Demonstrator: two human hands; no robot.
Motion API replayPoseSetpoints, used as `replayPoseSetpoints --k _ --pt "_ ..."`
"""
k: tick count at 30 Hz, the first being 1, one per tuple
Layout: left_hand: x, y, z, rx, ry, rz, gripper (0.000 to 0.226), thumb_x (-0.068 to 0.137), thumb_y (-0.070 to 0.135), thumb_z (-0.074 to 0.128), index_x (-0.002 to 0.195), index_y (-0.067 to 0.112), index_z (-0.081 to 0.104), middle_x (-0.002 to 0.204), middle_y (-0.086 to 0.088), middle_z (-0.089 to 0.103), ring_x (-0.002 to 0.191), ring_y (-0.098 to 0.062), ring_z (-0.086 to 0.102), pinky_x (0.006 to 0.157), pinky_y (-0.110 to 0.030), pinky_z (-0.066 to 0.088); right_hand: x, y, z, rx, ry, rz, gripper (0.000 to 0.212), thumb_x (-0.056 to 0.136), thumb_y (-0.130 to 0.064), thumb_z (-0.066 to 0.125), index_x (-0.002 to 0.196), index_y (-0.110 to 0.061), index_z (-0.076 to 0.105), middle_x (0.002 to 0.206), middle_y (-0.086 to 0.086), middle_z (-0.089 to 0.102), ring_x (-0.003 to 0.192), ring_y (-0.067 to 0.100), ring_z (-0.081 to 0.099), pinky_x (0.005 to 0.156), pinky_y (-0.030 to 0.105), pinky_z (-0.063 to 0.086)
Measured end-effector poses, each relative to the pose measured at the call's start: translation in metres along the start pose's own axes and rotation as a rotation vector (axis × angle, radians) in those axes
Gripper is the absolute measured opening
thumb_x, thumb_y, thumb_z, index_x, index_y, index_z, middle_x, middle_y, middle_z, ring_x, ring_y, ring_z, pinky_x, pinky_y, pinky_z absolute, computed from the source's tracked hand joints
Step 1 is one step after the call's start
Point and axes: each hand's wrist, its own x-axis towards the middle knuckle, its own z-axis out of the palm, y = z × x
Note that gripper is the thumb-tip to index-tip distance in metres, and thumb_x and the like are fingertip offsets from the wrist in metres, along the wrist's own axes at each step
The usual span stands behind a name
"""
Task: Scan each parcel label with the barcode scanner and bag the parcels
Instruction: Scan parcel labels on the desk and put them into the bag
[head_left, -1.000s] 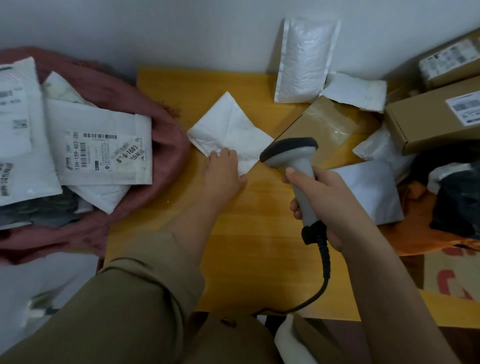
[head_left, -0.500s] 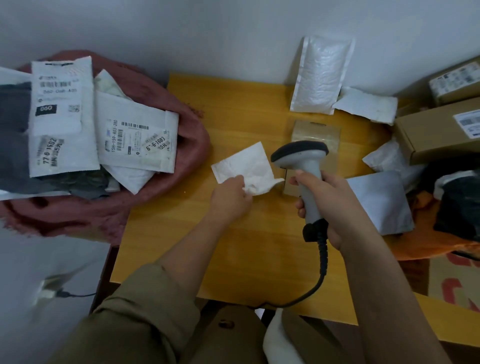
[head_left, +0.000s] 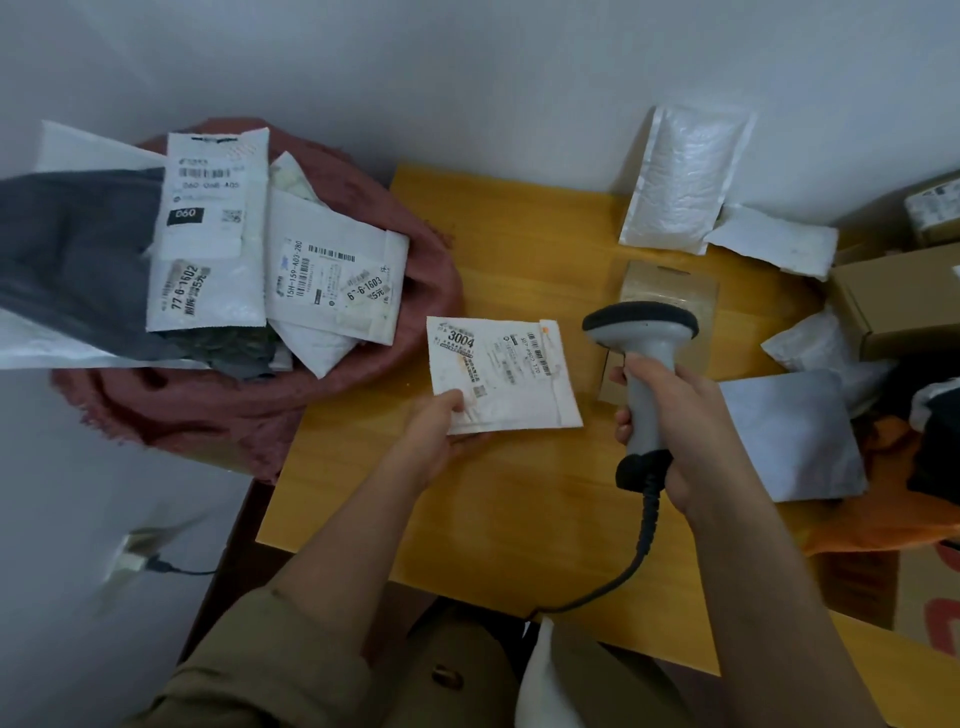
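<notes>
While the right hand (head_left: 691, 415) grips the barcode scanner (head_left: 644, 358) upright, head aimed away from the person, the left hand (head_left: 436, 441) pinches a white padded mailer (head_left: 506, 376) by its near-left corner above the counter (head_left: 519, 499). The mailer, blank side up a second ago, now shows its label, long axis running left-right.

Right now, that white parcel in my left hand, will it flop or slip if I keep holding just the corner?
The white parcel probably stays fairly flat: held by one corner in the left hand, it barely droops. It looks thin, so likely light. Its wrinkled surface seems plastic, so it may slip from that pinch.
</notes>
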Motion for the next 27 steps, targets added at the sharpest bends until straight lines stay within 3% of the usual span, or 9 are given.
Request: replayPoseSetpoints --k 4,9,12,15,17,19,22,25,27 --pt "0.013 -0.016 -0.027 0.425 0.195 0.016 0.02 0.092 0.006 0.056 0.112 0.011 0.057 0.099 -0.005 0.064 0.08 -0.02 0.065 0.055 -0.03 0.058 0.003 0.008 0.006 -0.069 -0.054 0.02 0.015 0.089 -0.028 0.066 0.094 -0.015 0.065 0.079 0.005 0.063 0.049 0.009 0.055 0.051 0.029 0.046" --pt "0.024 -0.024 -0.037 0.608 0.247 0.091 0.013 0.09 0.009 0.061 0.098 0.012 0.052 0.106 -0.011 0.063 0.067 -0.02 0.062 0.045 -0.024 0.05 0.004 0.016 0.007 -0.122 -0.096 0.049 0.016 0.09 -0.029 0.065 0.094 -0.014 0.066 0.07 0.004 0.064 0.049 0.011 0.053 0.054 0.032 0.045" --pt "0.027 -0.025 -0.037 0.771 0.27 0.156 0.023 0.085 0.011 0.067 0.103 0.009 0.051 0.11 -0.011 0.06 0.088 -0.027 0.063 0.065 -0.035 0.055 0.005 0.016 0.006 -0.15 -0.095 0.068 0.019 0.091 -0.03 0.064 0.096 -0.012 0.066 0.07 0.004 0.064 0.05 0.014 0.053 0.055 0.034 0.045" --pt "0.025 -0.03 -0.038 1.327 0.373 0.549 0.061 0.076 0.03 0.073 0.126 0.016 0.043 0.124 -0.008 0.043 0.108 -0.027 0.049 0.083 -0.037 0.044 0.006 0.014 0.006 -0.172 -0.091 0.071 0.021 0.092 -0.032 0.063 0.096 -0.012 0.066 0.073 0.006 0.064 0.051 0.014 0.053 0.056 0.034 0.045" --pt "0.023 -0.032 -0.036 1.61 0.196 0.717 0.075 0.077 0.046 0.068 0.142 0.035 0.033 0.145 -0.003 0.029 0.13 -0.028 0.033 0.103 -0.045 0.033 0.007 0.013 0.006 -0.176 -0.095 0.065 0.021 0.092 -0.032 0.063 0.096 -0.012 0.065 0.073 0.007 0.063 0.05 0.014 0.053 0.055 0.033 0.045" --pt "0.024 -0.036 -0.035 1.737 -0.024 0.666 0.08 0.079 0.059 0.063 0.147 0.047 0.022 0.156 0.004 0.015 0.143 -0.031 0.014 0.114 -0.048 0.02 0.007 0.013 0.006 -0.176 -0.096 0.063 0.021 0.093 -0.032 0.063 0.096 -0.012 0.065 0.074 0.007 0.063 0.051 0.013 0.053 0.054 0.033 0.045" --pt "0.028 -0.04 -0.029 1.765 -0.056 0.608 0.08 0.079 0.063 0.061 0.147 0.045 0.023 0.143 -0.003 0.029 0.129 -0.028 0.033 0.106 -0.043 0.036 0.006 0.013 0.007 -0.185 -0.093 0.063 0.023 0.093 -0.033 0.063 0.098 -0.01 0.065 0.076 0.008 0.062 0.055 0.015 0.054 0.058 0.034 0.046" --pt "0.025 -0.042 -0.017 1.57 -0.193 0.491 0.076 0.083 0.053 0.065 0.147 0.032 0.029 0.135 -0.004 0.047 0.121 -0.022 0.048 0.093 -0.037 0.048 0.004 0.012 0.009 -0.198 -0.095 0.058 0.024 0.093 -0.033 0.063 0.098 -0.01 0.066 0.075 0.008 0.063 0.056 0.016 0.054 0.058 0.034 0.047" --pt "0.023 -0.043 -0.014 1.668 -0.136 0.684 0.07 0.084 0.052 0.065 0.143 0.026 0.037 0.131 0.0 0.046 0.118 -0.019 0.048 0.093 -0.034 0.046 0.003 0.011 0.01 -0.198 -0.102 0.056 0.023 0.093 -0.033 0.063 0.097 -0.011 0.066 0.076 0.008 0.063 0.055 0.016 0.054 0.057 0.033 0.047"
